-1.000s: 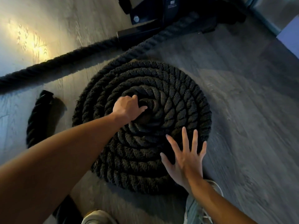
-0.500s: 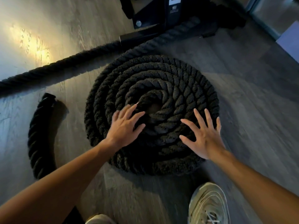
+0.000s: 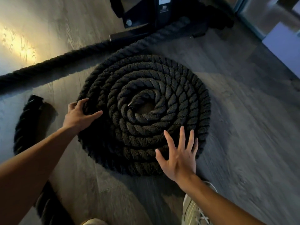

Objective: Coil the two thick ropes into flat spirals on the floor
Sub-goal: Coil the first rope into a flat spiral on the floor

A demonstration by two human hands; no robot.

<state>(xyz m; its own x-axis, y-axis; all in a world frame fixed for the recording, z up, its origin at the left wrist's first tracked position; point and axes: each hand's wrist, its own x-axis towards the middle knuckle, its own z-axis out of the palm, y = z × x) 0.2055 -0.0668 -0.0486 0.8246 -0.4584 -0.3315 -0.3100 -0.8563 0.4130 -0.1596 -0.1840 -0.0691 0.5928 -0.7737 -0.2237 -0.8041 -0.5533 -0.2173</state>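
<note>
Since the coiled rope [image 3: 162, 88] sits as a flat spiral on the floor [image 3: 243, 127] straight ahead of both hands, it looks near done. Left hand [image 3: 79, 116] curls its fingers over the outer turn at the left rim. Right hand [image 3: 180, 158] lies splayed flat on the near-right turns. Second rope [image 3: 56, 62] lies uncoiled, long axis running left to far-centre. The left hand is nearer to it.

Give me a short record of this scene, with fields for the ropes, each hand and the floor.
coiled rope: flat spiral, tail leads toward the black frame
loose rope: uncoiled, lies straight on the floor
left hand: grips the spiral's outer turn
right hand: open, fingers spread over the spiral's near edge
floor: wood planks
</note>
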